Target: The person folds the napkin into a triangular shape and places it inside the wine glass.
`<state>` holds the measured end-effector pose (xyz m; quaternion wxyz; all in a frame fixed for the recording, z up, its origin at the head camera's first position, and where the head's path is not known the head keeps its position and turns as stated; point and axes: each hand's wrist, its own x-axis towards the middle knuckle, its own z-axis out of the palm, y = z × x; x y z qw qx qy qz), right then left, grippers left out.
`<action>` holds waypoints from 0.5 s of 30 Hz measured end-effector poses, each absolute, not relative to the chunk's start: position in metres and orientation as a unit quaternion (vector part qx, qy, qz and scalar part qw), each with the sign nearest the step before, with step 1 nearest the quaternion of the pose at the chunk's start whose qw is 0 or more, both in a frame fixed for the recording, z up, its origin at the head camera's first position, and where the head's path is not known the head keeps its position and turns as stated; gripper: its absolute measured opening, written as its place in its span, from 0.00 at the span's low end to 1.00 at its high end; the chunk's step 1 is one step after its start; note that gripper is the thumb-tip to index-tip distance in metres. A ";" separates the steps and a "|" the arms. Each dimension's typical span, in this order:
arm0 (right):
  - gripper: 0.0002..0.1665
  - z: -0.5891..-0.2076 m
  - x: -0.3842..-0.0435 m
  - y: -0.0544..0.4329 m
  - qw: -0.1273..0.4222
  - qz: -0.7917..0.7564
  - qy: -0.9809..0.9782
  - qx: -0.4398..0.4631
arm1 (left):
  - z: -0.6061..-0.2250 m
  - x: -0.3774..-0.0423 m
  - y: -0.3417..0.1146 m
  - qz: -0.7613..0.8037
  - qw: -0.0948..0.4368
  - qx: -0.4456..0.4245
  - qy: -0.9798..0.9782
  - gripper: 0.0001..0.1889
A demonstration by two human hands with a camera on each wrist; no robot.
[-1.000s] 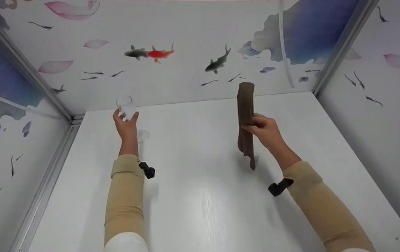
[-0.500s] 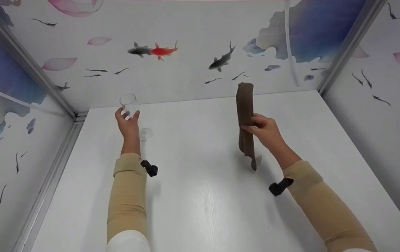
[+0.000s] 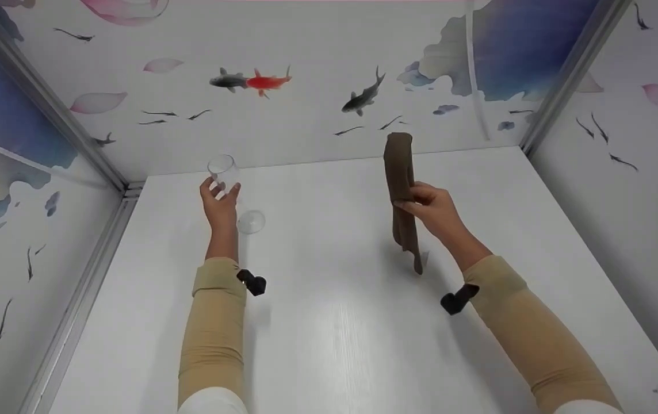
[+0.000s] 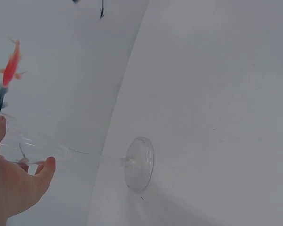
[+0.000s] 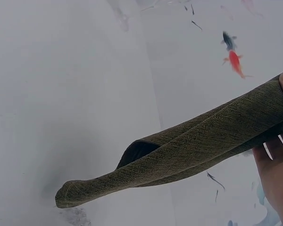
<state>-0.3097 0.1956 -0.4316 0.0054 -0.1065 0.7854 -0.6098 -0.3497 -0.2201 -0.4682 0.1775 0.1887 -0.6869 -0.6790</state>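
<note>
In the head view my left hand (image 3: 222,215) grips a clear stemmed wine glass (image 3: 223,165) by its bowl, fingers on one side and thumb on the other. The glass's round foot (image 4: 139,165) points away from the palm in the left wrist view, joined to the bowl by a thin stem. Across from it, my right hand (image 3: 433,206) pinches a dark brown woven cloth (image 3: 400,167) at about its middle. Folded into a long narrow strip, the cloth (image 5: 203,136) tapers to a rolled lower end in the right wrist view. Its fabric hides part of my right fingers.
Beneath both hands is a white tabletop (image 3: 329,276). A back wall (image 3: 306,126) printed with fish and petals rises at its far edge, and side walls with metal corner posts (image 3: 559,80) stand left and right. Something small and translucent (image 3: 424,259) shows beside the cloth's lower end.
My left hand and the wine glass have shifted slightly right. The cloth in my right hand has moved a little left and up in the latest half second. Both grips look the same.
</note>
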 end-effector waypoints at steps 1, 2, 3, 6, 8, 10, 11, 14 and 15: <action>0.16 -0.432 -0.310 0.196 0.006 -0.611 0.784 -0.108 | -0.468 -0.348 -0.218 -0.677 0.176 0.185 -0.691 0.36; 0.16 -0.432 -0.311 0.196 0.006 -0.612 0.783 -0.109 | -0.468 -0.347 -0.215 -0.674 0.174 0.183 -0.694 0.36; 0.16 -0.432 -0.312 0.197 0.006 -0.613 0.782 -0.110 | -0.468 -0.345 -0.212 -0.673 0.173 0.181 -0.696 0.36; 0.16 -0.432 -0.313 0.197 0.008 -0.611 0.785 -0.105 | -0.469 -0.340 -0.204 -0.677 0.169 0.174 -0.695 0.36; 0.16 -0.432 -0.313 0.197 0.010 -0.612 0.784 -0.101 | -0.469 -0.337 -0.198 -0.682 0.163 0.170 -0.693 0.36; 0.16 -0.433 -0.313 0.197 0.012 -0.615 0.783 -0.097 | -0.469 -0.332 -0.191 -0.685 0.156 0.164 -0.692 0.36; 0.17 -0.433 -0.313 0.197 0.013 -0.618 0.780 -0.096 | -0.469 -0.330 -0.187 -0.687 0.152 0.162 -0.692 0.36; 0.17 -0.434 -0.312 0.198 0.014 -0.624 0.776 -0.094 | -0.468 -0.323 -0.174 -0.688 0.139 0.151 -0.696 0.35; 0.17 -0.434 -0.311 0.199 0.015 -0.625 0.775 -0.094 | -0.468 -0.321 -0.170 -0.688 0.134 0.147 -0.698 0.35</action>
